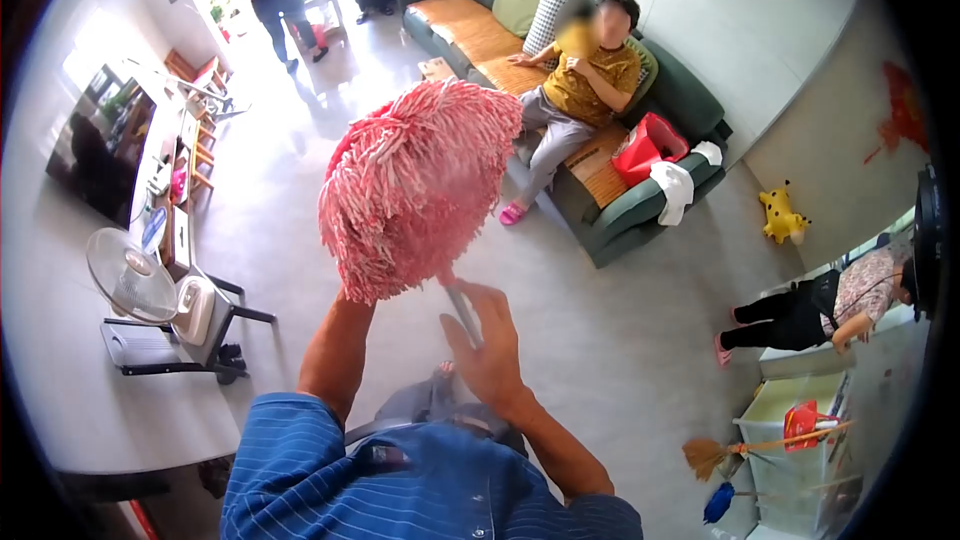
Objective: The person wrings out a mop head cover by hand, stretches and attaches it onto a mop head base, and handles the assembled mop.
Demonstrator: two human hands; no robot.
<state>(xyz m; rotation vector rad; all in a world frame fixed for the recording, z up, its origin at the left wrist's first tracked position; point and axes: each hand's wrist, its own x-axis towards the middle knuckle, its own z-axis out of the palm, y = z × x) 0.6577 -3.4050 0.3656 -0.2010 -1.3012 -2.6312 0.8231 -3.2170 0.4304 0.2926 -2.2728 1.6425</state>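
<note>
A fluffy pink and white mop head point(420, 185) is raised in front of me, above the floor. Below its right side a pale handle point(464, 310) runs down toward my body. My right hand point(485, 340) is beside this handle, thumb and fingers apart around it; whether it touches the handle is unclear. My left forearm reaches up to the lower left of the mop head, and my left hand is hidden behind the strands.
A green sofa point(640, 215) holds a seated person and a red bag point(650, 148). At the left a fan point(130, 275) stands by a chair. Other people are at the back and far right. A broom point(710, 458) lies lower right.
</note>
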